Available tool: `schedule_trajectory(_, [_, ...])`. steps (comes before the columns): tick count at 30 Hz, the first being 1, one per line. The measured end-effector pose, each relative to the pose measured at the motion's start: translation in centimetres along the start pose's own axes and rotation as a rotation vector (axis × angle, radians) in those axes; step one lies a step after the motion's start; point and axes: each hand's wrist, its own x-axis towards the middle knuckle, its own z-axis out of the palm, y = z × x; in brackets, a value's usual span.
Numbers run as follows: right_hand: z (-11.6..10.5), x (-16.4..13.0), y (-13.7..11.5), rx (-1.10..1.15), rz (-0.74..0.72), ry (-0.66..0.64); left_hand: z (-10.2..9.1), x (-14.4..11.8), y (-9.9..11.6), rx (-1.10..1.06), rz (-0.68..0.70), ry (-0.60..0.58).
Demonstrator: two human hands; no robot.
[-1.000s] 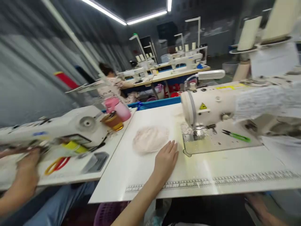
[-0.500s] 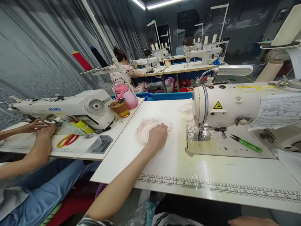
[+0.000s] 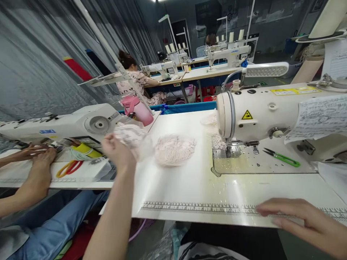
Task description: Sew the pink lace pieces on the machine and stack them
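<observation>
My left hand (image 3: 119,151) is closed on a pale pink fabric piece (image 3: 132,137), held up left of the worktable and partly blurred by motion. On the white tabletop lies a pile of similar pale pink fabric pieces (image 3: 175,150) with loose thread ends, just right of that hand. Over the table's front edge, my right hand (image 3: 306,220) has its fingers stretched out above the printed ruler (image 3: 206,208) and holds nothing. The white sewing machine (image 3: 244,115) stands on the right side, with more pale fabric (image 3: 210,120) behind its needle area.
Green-handled thread snips (image 3: 284,159) lie on the machine bed. To the left, a co-worker's hands (image 3: 43,157) rest at another sewing machine (image 3: 59,121). A pink jug (image 3: 138,110) stands at the back left. Another person (image 3: 132,77) sits farther back.
My left hand has lifted a fabric piece off the pile and moved it left. My right hand has come up from below over the table's front edge. The view has shifted slightly.
</observation>
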Motion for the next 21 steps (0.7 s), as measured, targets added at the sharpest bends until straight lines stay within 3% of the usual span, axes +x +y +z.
schedule_trajectory(1, [-0.8, 0.7, -0.4, 0.004, -0.011, -0.005, -0.5, 0.0, 1.1, -0.005, 0.007, 0.018])
schedule_trajectory(3, [-2.1, 2.2, -1.1, 0.012, -0.038, 0.0, -0.9, -1.2, 3.4, -0.017, -0.02, -0.096])
schedule_trajectory(7, [-3.7, 5.7, -1.8, 0.01, -0.088, 0.113, 0.3, -7.5, 5.4, -0.017, -0.258, -0.643])
schedule_trajectory(9, [-4.0, 7.4, -1.8, -0.006, -0.131, 0.14, 2.0, -11.0, 4.8, 0.007, -0.355, -1.012])
schedule_trajectory(11, [-4.2, 8.7, -1.7, -0.063, -0.147, 0.17, 3.9, -13.5, 3.6, 0.116, -0.313, -1.283])
schedule_trajectory(12, [-4.2, 9.3, -1.6, -0.116, -0.143, 0.196, 4.8, -14.3, 3.1, 0.206, -0.219, -1.359])
schedule_trajectory(13, [-4.2, 9.8, -1.5, -0.184, -0.141, 0.223, 5.6, -14.9, 2.6, 0.308, -0.074, -1.361])
schedule_trajectory(16, [-3.9, 10.8, -1.1, -0.364, -0.193, 0.331, 6.7, -16.1, 1.9, 0.527, 0.478, -1.174])
schedule_trajectory(18, [-3.4, 11.4, -1.1, -0.451, -0.322, 0.399, 6.6, -17.1, 1.7, 0.531, 0.782, -1.13])
schedule_trajectory(21, [-2.3, 12.3, -1.6, -0.564, -0.59, 0.419, 6.0, -19.2, 1.3, 0.541, 1.103, -1.152])
